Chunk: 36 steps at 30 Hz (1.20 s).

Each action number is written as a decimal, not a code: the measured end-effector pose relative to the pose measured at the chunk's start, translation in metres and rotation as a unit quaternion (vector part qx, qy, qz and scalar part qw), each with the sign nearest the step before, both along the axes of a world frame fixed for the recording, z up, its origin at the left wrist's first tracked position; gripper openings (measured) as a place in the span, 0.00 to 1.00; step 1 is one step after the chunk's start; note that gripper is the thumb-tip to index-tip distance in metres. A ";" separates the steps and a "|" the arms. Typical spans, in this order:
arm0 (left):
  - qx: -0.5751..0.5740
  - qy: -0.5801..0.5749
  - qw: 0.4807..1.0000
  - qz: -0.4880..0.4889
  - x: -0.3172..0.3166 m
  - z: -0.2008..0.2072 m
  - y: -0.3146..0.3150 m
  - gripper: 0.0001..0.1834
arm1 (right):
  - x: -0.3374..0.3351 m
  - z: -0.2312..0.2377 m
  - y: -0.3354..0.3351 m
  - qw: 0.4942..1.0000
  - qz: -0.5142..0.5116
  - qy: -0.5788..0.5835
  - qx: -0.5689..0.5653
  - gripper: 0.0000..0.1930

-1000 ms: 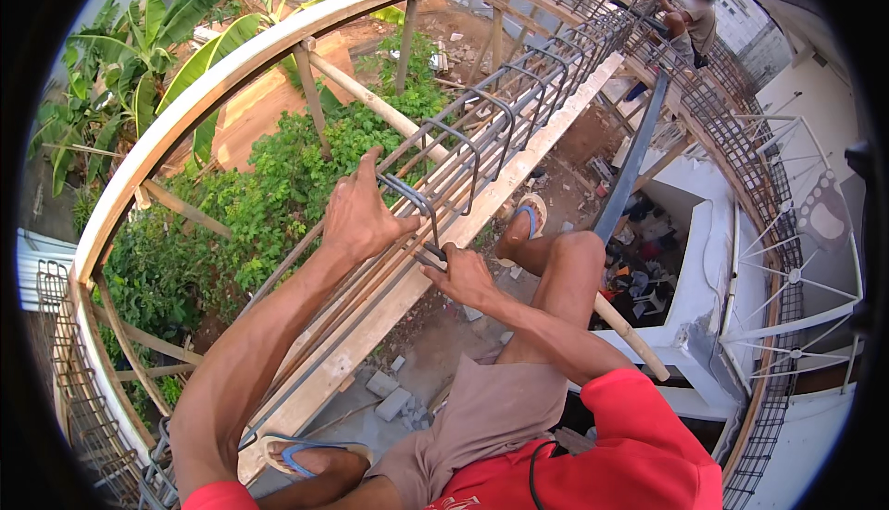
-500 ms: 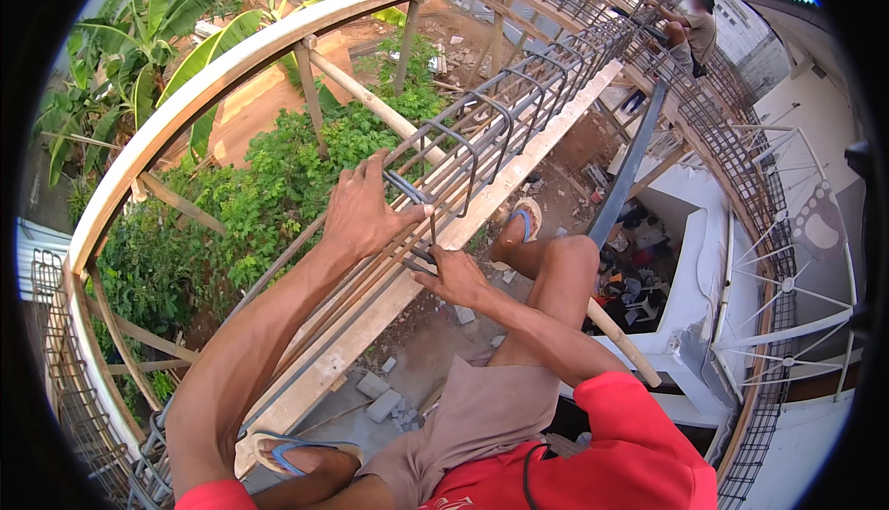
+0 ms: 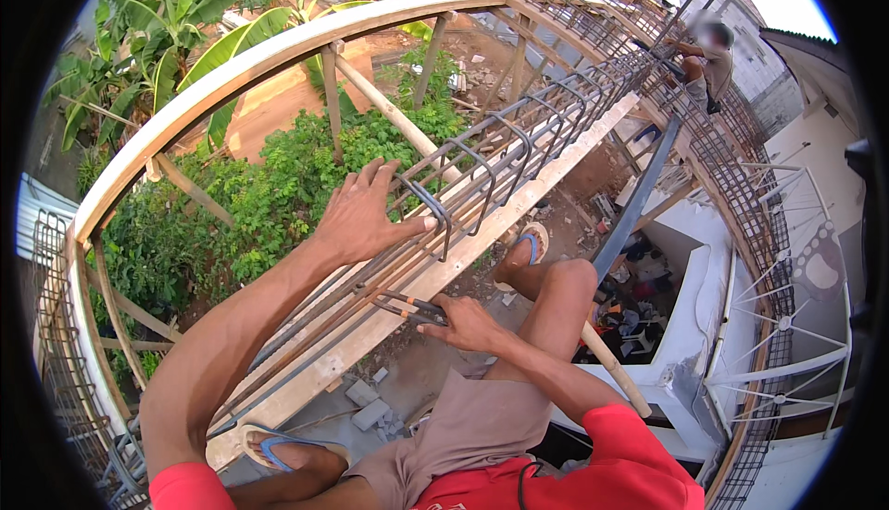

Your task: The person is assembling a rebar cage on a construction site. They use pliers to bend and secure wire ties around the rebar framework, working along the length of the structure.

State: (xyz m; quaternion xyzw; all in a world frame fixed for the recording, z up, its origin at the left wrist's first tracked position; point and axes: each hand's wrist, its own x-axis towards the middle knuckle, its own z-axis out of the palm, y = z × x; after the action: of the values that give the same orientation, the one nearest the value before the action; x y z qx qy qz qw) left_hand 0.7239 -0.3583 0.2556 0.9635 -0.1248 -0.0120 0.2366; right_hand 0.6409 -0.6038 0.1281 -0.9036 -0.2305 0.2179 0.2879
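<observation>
Pale plank [image 3: 554, 169], slanting from lower left to upper right, with a bundle of steel bars [image 3: 370, 281] along its left edge. Left hand [image 3: 361, 216]: thumb and fingers spread apart, their tips at the stirrup [image 3: 433, 206], which stands across the bars just beyond the palm. Right hand [image 3: 469, 325]: closed on the handles of the pincers [image 3: 414, 305], beside the plank's right edge. The tool projects from this grip over that edge, head leftward toward the bars, long axis crossing the plank.
</observation>
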 end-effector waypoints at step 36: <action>0.098 0.153 0.942 0.281 -0.393 0.011 0.321 0.86 | 0.104 -0.043 -0.052 0.820 -0.336 0.414 0.205 0.24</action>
State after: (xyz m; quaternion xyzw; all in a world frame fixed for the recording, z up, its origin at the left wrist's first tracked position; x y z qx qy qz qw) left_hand 0.3309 -0.0375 0.2662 0.9643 0.1906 -0.1048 0.1512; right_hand 0.7447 -0.6557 0.0849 -0.6695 0.1895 0.4090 0.5904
